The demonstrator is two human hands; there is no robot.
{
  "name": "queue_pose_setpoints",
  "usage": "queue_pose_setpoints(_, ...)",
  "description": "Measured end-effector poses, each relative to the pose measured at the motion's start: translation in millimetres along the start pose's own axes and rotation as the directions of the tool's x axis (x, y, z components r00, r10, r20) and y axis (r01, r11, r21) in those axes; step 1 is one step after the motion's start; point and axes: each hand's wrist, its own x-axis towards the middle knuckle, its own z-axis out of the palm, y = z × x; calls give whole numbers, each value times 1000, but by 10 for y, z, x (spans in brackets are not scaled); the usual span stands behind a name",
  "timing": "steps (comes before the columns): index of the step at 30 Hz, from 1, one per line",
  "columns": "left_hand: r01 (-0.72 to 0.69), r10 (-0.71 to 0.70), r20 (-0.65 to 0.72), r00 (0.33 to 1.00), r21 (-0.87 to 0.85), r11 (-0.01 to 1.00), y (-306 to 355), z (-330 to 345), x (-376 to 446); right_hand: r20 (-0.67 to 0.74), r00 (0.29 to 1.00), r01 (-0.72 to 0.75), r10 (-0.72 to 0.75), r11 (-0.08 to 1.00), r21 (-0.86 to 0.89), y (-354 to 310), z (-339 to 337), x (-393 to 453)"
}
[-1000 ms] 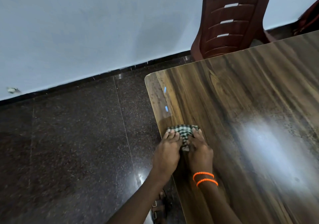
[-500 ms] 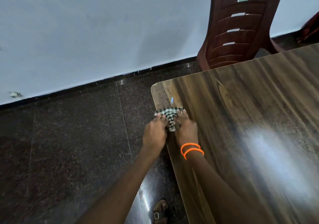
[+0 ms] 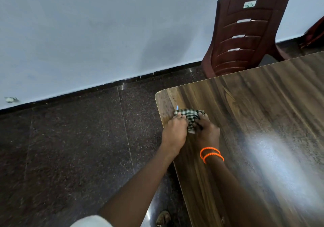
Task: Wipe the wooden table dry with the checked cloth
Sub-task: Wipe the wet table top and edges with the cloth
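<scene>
Both hands press the bunched checked cloth (image 3: 190,117) flat-fingered near the desk (image 3: 263,121) far-left corner, left hand (image 3: 174,132) at the edge, right hand (image 3: 207,130) inboard; unwiped surface lies to the right.

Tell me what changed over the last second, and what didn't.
Both hands, left hand and right hand, pushed the checked cloth forward along the wooden table's left edge toward the far corner, passing one blue mark. Unchanged: both hands pressing on the cloth, the chair beyond.
</scene>
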Motion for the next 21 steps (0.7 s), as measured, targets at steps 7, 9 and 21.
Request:
queue_pose_setpoints(7, 107, -106, -32, 994, 23, 994, -221, -277, 279, 130, 991, 32, -32, 999, 0, -197, 240, 543)
queue_pose_setpoints(9, 114, -113, -29, 993, 61, 992, -328, -238, 204, 160, 985, 63, -66, 998, 23, -266, 296, 505)
queue_pose_setpoints(21, -8, 9, -8, 1000, 52, 999, -136, -57, 37, 42, 989, 145, -144, 989, -2, -49, 31, 19)
